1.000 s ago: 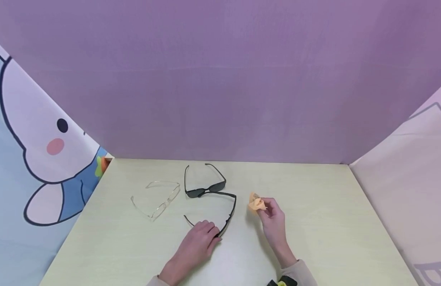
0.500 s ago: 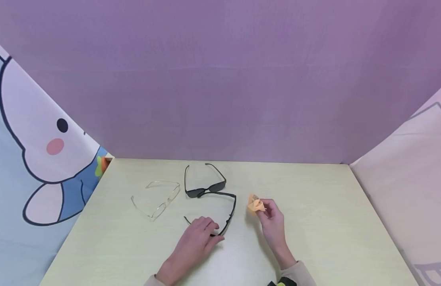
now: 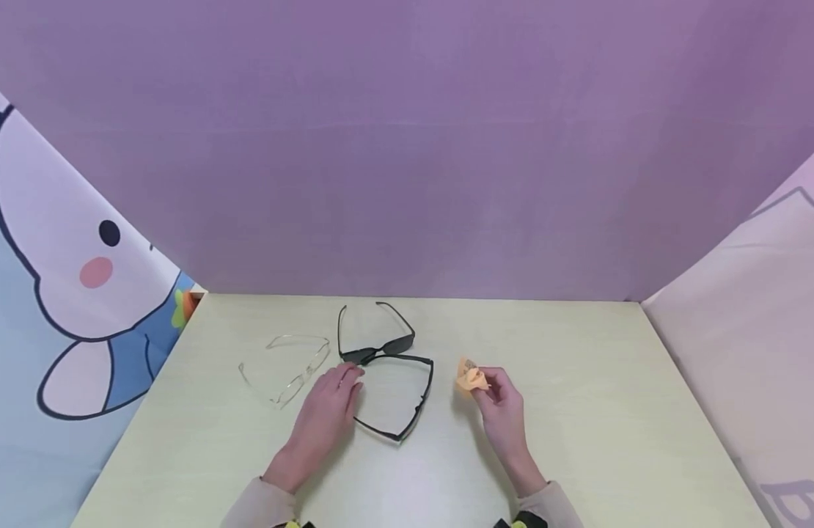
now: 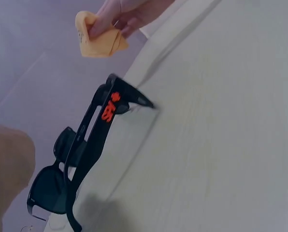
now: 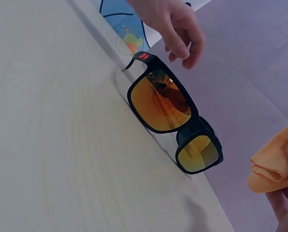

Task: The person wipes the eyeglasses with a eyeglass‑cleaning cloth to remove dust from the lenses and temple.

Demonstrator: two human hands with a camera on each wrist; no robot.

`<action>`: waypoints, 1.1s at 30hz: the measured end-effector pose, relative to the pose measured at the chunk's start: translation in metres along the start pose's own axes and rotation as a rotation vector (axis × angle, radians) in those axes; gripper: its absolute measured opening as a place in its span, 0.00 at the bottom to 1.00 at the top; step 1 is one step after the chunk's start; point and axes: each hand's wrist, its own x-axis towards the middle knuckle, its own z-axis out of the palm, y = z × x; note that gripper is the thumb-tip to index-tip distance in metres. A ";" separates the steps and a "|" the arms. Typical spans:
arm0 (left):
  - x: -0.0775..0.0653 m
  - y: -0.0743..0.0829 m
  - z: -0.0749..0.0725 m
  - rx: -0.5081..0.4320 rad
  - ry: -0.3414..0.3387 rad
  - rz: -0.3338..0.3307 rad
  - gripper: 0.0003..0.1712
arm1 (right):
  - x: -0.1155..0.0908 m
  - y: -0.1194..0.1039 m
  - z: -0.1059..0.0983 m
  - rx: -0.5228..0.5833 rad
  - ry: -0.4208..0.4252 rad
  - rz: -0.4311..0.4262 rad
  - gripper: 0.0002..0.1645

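Observation:
Orange-lensed sunglasses (image 5: 158, 104) with a black frame stand on the table, red lettering on one temple (image 4: 104, 121). My left hand (image 3: 321, 411) is near their left end in the head view, fingers loosely bent; the right wrist view shows it apart from them with nothing in its grasp. Between thumb and fingers, my right hand (image 3: 504, 418) pinches a folded orange cleaning cloth (image 3: 471, 377) to the right of these sunglasses. Just behind them lie dark sunglasses (image 3: 399, 344). Thin-rimmed clear eyeglasses (image 3: 308, 372) rest to the left, partly covered by my left hand.
The pale table (image 3: 578, 411) ends at a purple backdrop (image 3: 407, 183). Printed cloth panels flank it, one with a cartoon figure (image 3: 57, 257) on the left. The dark sunglasses lie very close to the nearer pair.
My left hand has let go of the nearer sunglasses and moved left and away from me, uncovering their near temple. My right hand and the cloth have hardly moved.

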 end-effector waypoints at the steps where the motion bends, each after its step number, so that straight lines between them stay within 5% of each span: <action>1: 0.002 -0.003 0.000 -0.002 0.005 -0.015 0.16 | 0.000 -0.001 0.000 0.001 0.000 -0.003 0.12; 11: 0.013 -0.029 0.003 0.073 -0.176 -0.181 0.25 | -0.001 -0.002 0.000 0.009 -0.017 0.004 0.13; 23: 0.016 -0.040 0.007 0.131 -0.232 -0.131 0.35 | -0.002 -0.001 0.001 -0.006 -0.031 0.015 0.13; 33: 0.024 -0.046 0.006 0.186 -0.241 -0.064 0.25 | -0.004 -0.002 0.001 -0.003 -0.036 0.033 0.13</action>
